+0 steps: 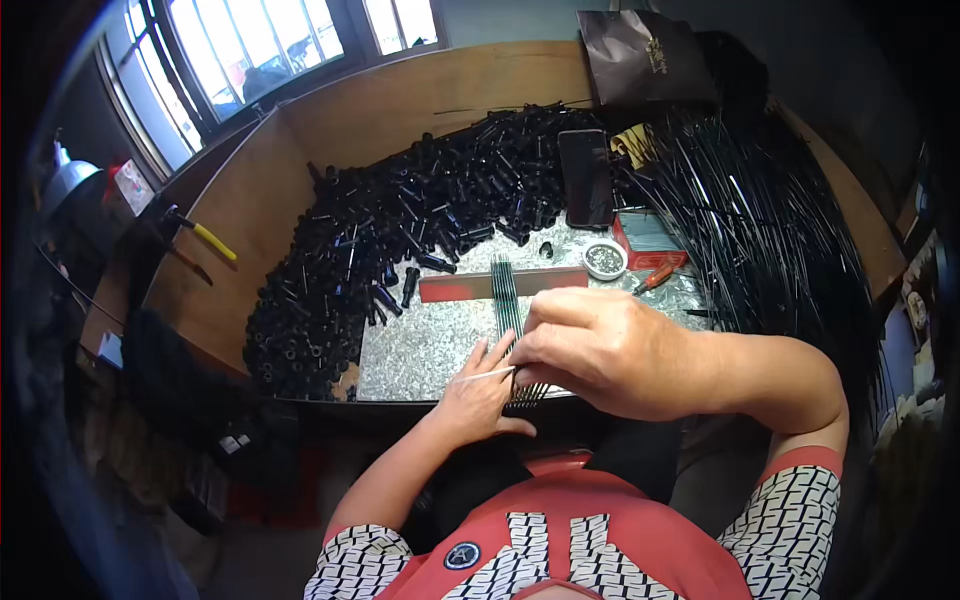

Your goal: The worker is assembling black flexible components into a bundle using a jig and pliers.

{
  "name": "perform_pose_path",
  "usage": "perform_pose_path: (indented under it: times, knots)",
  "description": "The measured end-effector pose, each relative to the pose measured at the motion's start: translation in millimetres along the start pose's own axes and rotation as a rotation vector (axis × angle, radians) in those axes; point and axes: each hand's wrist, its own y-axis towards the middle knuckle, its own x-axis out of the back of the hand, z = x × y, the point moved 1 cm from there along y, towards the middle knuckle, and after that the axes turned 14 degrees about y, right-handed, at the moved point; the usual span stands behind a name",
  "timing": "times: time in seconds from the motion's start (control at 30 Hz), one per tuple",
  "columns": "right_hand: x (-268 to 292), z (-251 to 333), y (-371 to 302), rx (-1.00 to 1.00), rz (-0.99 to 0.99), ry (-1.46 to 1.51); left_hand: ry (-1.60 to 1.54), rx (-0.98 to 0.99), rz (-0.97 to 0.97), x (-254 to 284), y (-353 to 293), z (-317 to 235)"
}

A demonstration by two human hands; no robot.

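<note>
A row of thin dark rods (505,292) lies side by side, crossing a flat reddish-grey bar (450,287) on the speckled worktop (410,355). Against the rods' near part rests my left hand (480,398), its fingers stretched out and the thumb apart. My right hand (605,345) hovers over the rods with its fingers pinched together. From that pinch a thin pale stick (485,375) points left, passing above my left hand. The right hand hides part of the rods, and the stick's gripped end is hidden too. A small white cup (605,260) of grey material stands beyond my right hand.
Black tubular parts (430,190) are heaped at the left and back. Long black rods (750,220) pile up at right. A phone (586,178), a red box (648,237) and an orange-handled tool (658,276) lie between. Wooden boards (400,95) wall the table; a brown bag (645,60) stands behind.
</note>
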Motion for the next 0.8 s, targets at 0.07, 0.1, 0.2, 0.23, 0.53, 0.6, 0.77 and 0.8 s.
perform_pose_path:
  times: [0.07,0.1,0.2,0.23,0.53,0.6,0.77,0.8]
  knots:
    - [4,-3,3,0.044,-0.027,-0.019,0.065,-0.037,-0.05,-6,0,2]
    - [11,1,7,0.039,-0.031,-0.02,0.064,-0.043,-0.048,1,-1,0]
    - [45,22,29,0.138,-0.073,-0.074,-0.083,-0.011,-0.311,19,5,0]
    - [57,27,38,0.179,-0.098,-0.092,-0.092,-0.013,-0.365,31,9,0]
    - [55,10,-32,0.124,-0.337,0.115,-0.354,-0.023,-0.356,130,15,5]
    - [76,3,-64,0.074,-0.389,0.072,-0.548,-0.076,-0.288,143,31,1]
    - [59,3,-87,0.03,-0.474,0.046,-0.823,0.175,-0.161,146,43,7]
    - [40,7,-75,0.018,-0.493,0.035,-0.92,0.211,-0.218,142,46,9]
